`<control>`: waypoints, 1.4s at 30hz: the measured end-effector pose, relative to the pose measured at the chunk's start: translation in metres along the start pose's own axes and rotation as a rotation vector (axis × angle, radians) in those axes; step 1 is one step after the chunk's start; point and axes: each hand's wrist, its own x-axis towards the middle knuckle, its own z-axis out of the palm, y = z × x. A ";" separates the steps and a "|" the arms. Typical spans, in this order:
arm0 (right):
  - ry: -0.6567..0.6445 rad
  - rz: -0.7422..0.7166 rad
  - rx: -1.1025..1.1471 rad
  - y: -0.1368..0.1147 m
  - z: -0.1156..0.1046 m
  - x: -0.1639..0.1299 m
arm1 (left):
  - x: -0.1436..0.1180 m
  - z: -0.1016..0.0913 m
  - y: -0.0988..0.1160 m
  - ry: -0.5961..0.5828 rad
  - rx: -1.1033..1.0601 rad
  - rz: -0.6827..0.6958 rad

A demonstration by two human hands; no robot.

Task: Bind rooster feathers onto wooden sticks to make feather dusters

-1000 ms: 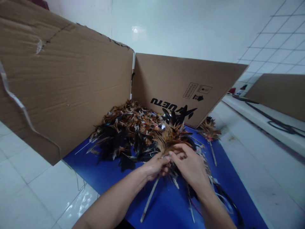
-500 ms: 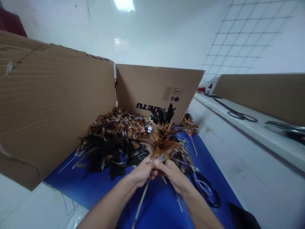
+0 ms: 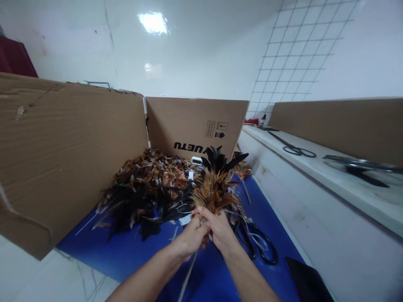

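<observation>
Both the left hand (image 3: 190, 237) and right hand (image 3: 220, 228) pinch the base of a brown-and-black feather bundle on a thin pale stick (image 3: 214, 191), at 6 o'clock of the loose feather pile (image 3: 147, 188) on the blue mat (image 3: 126, 251). It looks light, soft and easily crushed (the stick being the stiff part), so the bound base seems the best hold.

Cardboard wall (image 3: 72, 151) closing the left, cardboard box (image 3: 195, 128) closing the back, feather pile (image 3: 147, 188) filling the far surface, scissors (image 3: 260, 243) lying at the right — bare blue mat (image 3: 126, 251) open near-left, raised white ledge (image 3: 302, 209) bounding the right.

matt corrugated cardboard walls (image 3: 72, 142); glossy blue mat (image 3: 126, 251); soft feather bundle (image 3: 214, 193); glossy wall tiles (image 3: 302, 50).
</observation>
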 end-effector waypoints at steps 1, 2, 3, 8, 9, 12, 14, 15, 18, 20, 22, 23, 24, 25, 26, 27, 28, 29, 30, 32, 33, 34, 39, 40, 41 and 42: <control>-0.009 0.007 -0.004 -0.001 -0.002 -0.002 | -0.001 0.001 0.000 -0.012 -0.028 -0.010; -0.019 0.015 -0.008 -0.002 -0.004 -0.004 | -0.003 0.002 0.000 -0.031 -0.066 -0.022; -0.032 0.022 -0.010 -0.003 -0.007 -0.006 | -0.004 0.003 0.000 -0.055 -0.113 -0.037; -0.056 0.051 -0.030 -0.005 -0.018 -0.014 | -0.003 0.003 -0.001 -0.214 -0.393 -0.147; -0.047 0.058 -0.044 -0.005 -0.020 -0.014 | -0.001 0.003 -0.002 -0.229 -0.423 -0.169; -0.025 0.050 -0.046 -0.003 -0.024 -0.015 | 0.005 0.001 -0.006 -0.255 -0.428 -0.194; -0.020 0.034 -0.004 -0.002 -0.028 -0.015 | 0.009 0.000 -0.008 -0.304 -0.408 -0.205; -0.018 0.032 0.016 -0.002 -0.029 -0.015 | 0.011 -0.001 -0.009 -0.340 -0.397 -0.219; -0.001 0.061 0.039 0.001 -0.035 -0.014 | 0.019 -0.005 -0.012 -0.444 -0.363 -0.262; -0.001 0.100 0.009 0.005 -0.038 -0.013 | 0.024 -0.008 -0.015 -0.480 -0.323 -0.267; -0.008 0.130 -0.024 0.009 -0.042 -0.011 | 0.029 -0.010 -0.018 -0.496 -0.288 -0.264; -0.009 0.143 -0.032 0.011 -0.043 -0.011 | 0.030 -0.012 -0.019 -0.501 -0.279 -0.266; -0.007 0.145 -0.027 0.013 -0.044 -0.010 | 0.031 -0.013 -0.021 -0.505 -0.278 -0.269; -0.001 0.139 -0.012 0.015 -0.045 -0.009 | 0.032 -0.014 -0.022 -0.506 -0.284 -0.273; 0.000 0.128 0.009 0.016 -0.045 -0.009 | 0.033 -0.014 -0.023 -0.505 -0.293 -0.279; 0.000 0.115 0.032 0.017 -0.046 -0.008 | 0.033 -0.015 -0.024 -0.502 -0.302 -0.282; -0.004 0.102 0.056 0.018 -0.046 -0.007 | 0.034 -0.016 -0.025 -0.497 -0.310 -0.286; -0.009 0.088 0.075 0.019 -0.046 -0.007 | 0.034 -0.016 -0.026 -0.493 -0.316 -0.290; -0.018 0.080 0.087 0.019 -0.046 -0.006 | 0.034 -0.016 -0.026 -0.489 -0.319 -0.295; -0.029 0.081 0.096 0.020 -0.047 -0.005 | 0.034 -0.016 -0.027 -0.481 -0.313 -0.299; -0.028 0.083 0.102 0.021 -0.047 -0.005 | 0.034 -0.016 -0.027 -0.475 -0.308 -0.297; -0.028 0.086 0.109 0.021 -0.047 -0.005 | 0.034 -0.015 -0.027 -0.468 -0.302 -0.293; -0.074 0.100 0.142 0.020 -0.049 -0.006 | 0.033 -0.011 -0.025 -0.455 -0.264 -0.264; -0.088 0.102 0.147 0.019 -0.049 -0.007 | 0.033 -0.010 -0.024 -0.455 -0.257 -0.260; -0.100 0.105 0.153 0.018 -0.049 -0.007 | 0.033 -0.009 -0.024 -0.453 -0.250 -0.256; -0.108 0.111 0.158 0.017 -0.049 -0.007 | 0.033 -0.008 -0.024 -0.447 -0.243 -0.254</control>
